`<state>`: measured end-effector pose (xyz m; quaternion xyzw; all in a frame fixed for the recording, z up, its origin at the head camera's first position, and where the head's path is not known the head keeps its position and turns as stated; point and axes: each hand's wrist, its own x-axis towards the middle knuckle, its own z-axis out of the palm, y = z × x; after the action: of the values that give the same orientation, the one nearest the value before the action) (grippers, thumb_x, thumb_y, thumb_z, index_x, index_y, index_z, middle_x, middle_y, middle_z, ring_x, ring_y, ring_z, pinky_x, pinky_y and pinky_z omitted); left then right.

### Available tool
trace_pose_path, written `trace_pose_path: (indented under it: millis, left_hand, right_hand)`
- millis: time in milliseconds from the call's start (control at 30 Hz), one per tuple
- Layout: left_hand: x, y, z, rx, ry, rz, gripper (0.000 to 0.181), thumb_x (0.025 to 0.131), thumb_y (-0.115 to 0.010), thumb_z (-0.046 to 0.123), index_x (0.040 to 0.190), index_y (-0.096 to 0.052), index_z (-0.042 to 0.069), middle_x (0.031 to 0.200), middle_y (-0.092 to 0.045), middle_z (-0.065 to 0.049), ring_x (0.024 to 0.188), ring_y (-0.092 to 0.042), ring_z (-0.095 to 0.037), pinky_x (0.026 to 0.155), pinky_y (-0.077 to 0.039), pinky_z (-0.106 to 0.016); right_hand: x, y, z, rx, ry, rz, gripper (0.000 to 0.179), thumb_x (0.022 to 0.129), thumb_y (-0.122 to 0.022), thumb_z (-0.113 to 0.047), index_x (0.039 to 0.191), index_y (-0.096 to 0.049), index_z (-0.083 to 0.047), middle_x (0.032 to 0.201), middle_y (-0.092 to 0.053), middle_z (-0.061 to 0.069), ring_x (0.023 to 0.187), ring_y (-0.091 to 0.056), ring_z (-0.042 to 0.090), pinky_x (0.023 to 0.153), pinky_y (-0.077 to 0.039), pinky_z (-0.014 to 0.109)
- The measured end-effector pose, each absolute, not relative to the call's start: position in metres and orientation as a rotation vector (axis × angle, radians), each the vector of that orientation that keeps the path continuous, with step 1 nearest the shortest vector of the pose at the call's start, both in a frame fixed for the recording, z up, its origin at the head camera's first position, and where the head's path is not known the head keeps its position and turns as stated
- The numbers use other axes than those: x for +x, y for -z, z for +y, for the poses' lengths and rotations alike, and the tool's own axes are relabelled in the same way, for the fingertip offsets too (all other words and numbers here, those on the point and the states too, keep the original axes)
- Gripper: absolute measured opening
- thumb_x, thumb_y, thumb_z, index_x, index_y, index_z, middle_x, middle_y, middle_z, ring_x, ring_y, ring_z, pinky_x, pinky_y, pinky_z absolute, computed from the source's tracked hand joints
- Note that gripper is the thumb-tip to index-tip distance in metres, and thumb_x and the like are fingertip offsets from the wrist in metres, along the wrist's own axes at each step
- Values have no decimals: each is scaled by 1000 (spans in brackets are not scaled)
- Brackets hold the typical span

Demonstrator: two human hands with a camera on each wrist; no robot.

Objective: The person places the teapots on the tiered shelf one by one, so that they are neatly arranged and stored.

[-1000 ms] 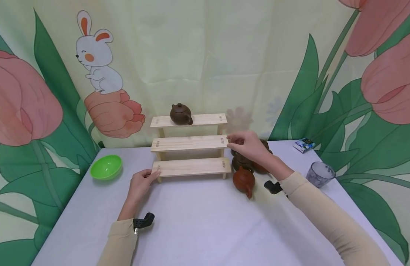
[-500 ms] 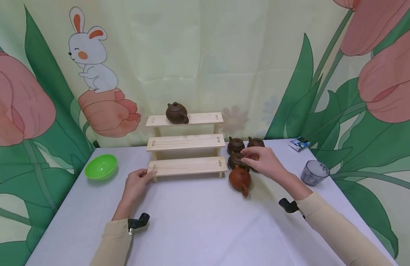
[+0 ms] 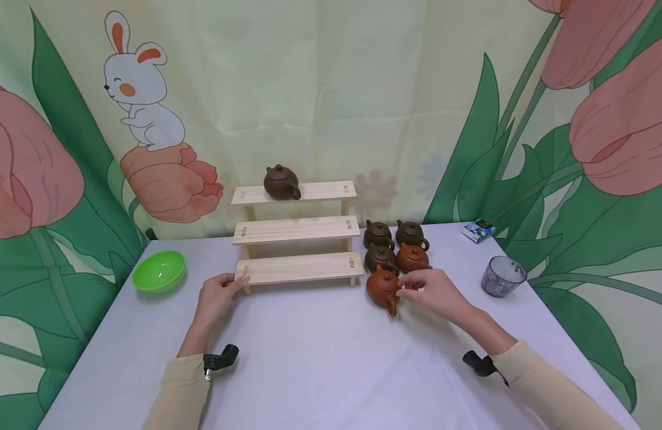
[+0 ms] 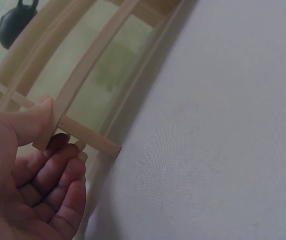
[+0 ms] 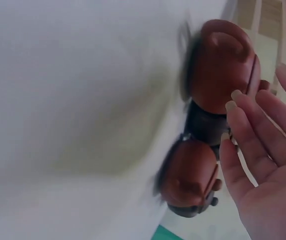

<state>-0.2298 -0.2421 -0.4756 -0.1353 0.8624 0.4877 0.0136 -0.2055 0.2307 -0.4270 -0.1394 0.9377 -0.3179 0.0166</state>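
My left hand [image 3: 215,297] pinches the left end of the lowest plank of a three-tier wooden shelf [image 3: 298,269]; in the left wrist view the thumb lies on one face of the plank, the fingers curl under it. Beside the front reddish-brown teapot [image 3: 381,286] is my right hand [image 3: 435,291], its fingers loosely extended in the right wrist view [image 5: 265,145] and not wrapped round the pot. Whether a fingertip touches the pot I cannot tell. Behind it stand another reddish teapot [image 3: 412,258] and several dark brown ones [image 3: 381,259]. One dark brown teapot [image 3: 281,183] sits on the top plank.
A green bowl [image 3: 159,272] stands at the left of the white-covered table [image 3: 309,358]. At the right are a clear grey glass [image 3: 502,276] and a small blue packet [image 3: 478,230]. A printed curtain [image 3: 266,89] hangs behind the shelf.
My right hand has left the right end of the middle plank and come forward and down to the front reddish teapot. The left hand stays on the lowest plank; the view has shifted slightly.
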Motion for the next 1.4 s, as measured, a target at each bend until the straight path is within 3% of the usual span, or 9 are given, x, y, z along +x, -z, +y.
trace_pose_path:
  millis: [233, 467, 967, 1400]
  left_hand:
    - [-231, 477, -244, -425, -1515, 2695, 63, 91, -65, 54, 127, -64, 2, 108, -68, -11, 93, -57, -19, 71, -46, -25]
    - [-230, 476, -241, -458, -1528, 2681, 59, 91, -66, 51, 125, -65, 3, 107, -68, -10, 92, -57, -19, 71, -46, -25]
    - [-230, 474, -239, -453, -1526, 2692, 55, 93, -66, 47, 126, -65, 3, 107, -69, -11, 91, -57, -19, 71, -45, -26]
    - [-230, 475, -240, -472, -1531, 2676, 57, 92, -67, 49, 126, -64, 3, 108, -69, -11, 92, -57, -20, 72, -45, -26]
  right_hand:
    - [-198, 441, 228, -448, 942, 2883, 9, 85, -77, -30, 83, -77, -21, 78, -72, -9, 72, -58, 8, 65, -47, 24]
    - [-196, 453, 219, -355, 913, 2867, 9, 81, -80, -34, 78, -78, -26, 78, -73, -12, 66, -53, 8, 59, -41, 23]
    - [-190, 462, 215, -161, 1130, 2771, 9, 82, -80, -20, 89, -81, -15, 79, -75, -3, 73, -55, 12, 60, -45, 24]
    - [-197, 463, 229, -209, 1131, 2842, 12, 84, -78, -22, 95, -81, -17, 89, -77, -3, 85, -61, 12, 69, -49, 26]
